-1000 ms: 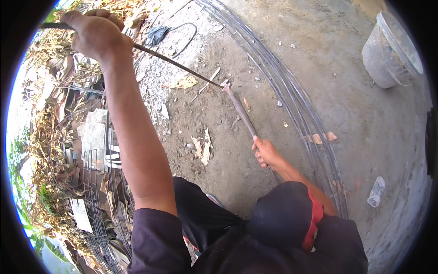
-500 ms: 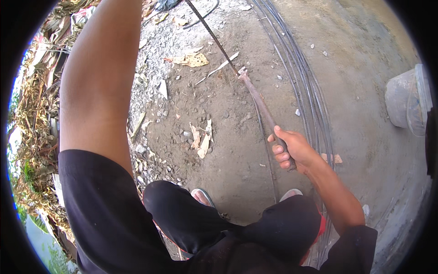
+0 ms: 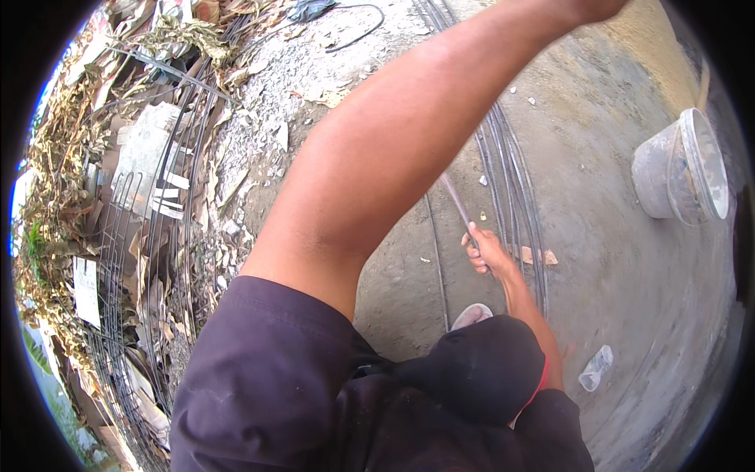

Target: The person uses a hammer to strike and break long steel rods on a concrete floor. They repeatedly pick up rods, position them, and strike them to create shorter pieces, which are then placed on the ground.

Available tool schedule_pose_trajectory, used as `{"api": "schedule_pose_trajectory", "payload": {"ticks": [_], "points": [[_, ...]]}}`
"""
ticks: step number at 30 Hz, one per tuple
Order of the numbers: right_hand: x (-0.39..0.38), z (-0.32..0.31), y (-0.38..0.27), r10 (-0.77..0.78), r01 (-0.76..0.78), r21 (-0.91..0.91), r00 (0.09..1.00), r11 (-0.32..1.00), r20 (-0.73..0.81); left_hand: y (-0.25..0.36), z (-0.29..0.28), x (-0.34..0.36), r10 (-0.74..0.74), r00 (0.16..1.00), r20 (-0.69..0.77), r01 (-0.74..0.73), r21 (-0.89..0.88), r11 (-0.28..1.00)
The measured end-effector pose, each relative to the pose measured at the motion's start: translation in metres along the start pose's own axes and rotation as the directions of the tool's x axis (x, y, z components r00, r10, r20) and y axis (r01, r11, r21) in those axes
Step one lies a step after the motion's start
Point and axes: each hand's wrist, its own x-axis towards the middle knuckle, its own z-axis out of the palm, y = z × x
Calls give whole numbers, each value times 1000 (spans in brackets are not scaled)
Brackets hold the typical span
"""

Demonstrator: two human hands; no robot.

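Note:
My right hand (image 3: 486, 252) is closed round the lower end of a long rusty metal bar, which looks like a rebar bending wrench (image 3: 456, 196). Its upper part and head are hidden behind my left forearm. That forearm sweeps from the lower left up across the view to the top right. Only a sliver of my left hand (image 3: 599, 9) shows at the top edge; its fingers are cut off, so what it holds cannot be seen. Beneath the wrench, a thin rod (image 3: 437, 263) lies on the ground.
A bundle of steel rods (image 3: 519, 185) runs along the ground beside my right hand. A grey bucket (image 3: 661, 171) lies tilted at the right. Near my right arm are a brick piece (image 3: 539, 256) and a clear plastic bag (image 3: 595, 368). Bent rebar (image 3: 118, 263), dry leaves and rubble fill the left.
My left arm has swung from the left across to the upper right, now covering the wrench's head and rebar. My right hand, still gripping the wrench, sits slightly lower. The view has shifted.

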Motion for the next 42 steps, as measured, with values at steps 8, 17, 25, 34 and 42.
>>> {"api": "schedule_pose_trajectory", "payload": {"ticks": [8, 17, 25, 34, 42], "points": [[-12, 25, 14, -150, 158, 83, 984, 984, -96, 1, -76, 19, 56, 960, -274, 46, 350, 935], [13, 82, 48, -302, 322, 185, 944, 928, -130, 2, -86, 16, 101, 943, -317, -14, 265, 964], [20, 84, 40, -271, 280, 224, 960, 933, -71, 11, -91, 7, -38, 942, -333, 120, 229, 966], [36, 77, 44, -175, 188, 148, 980, 971, -94, 9, -145, 5, 226, 875, -429, -118, 263, 957], [28, 88, 45, -290, 300, 112, 952, 947, -97, 28, -158, -13, -35, 880, -473, 127, 164, 978]]}}
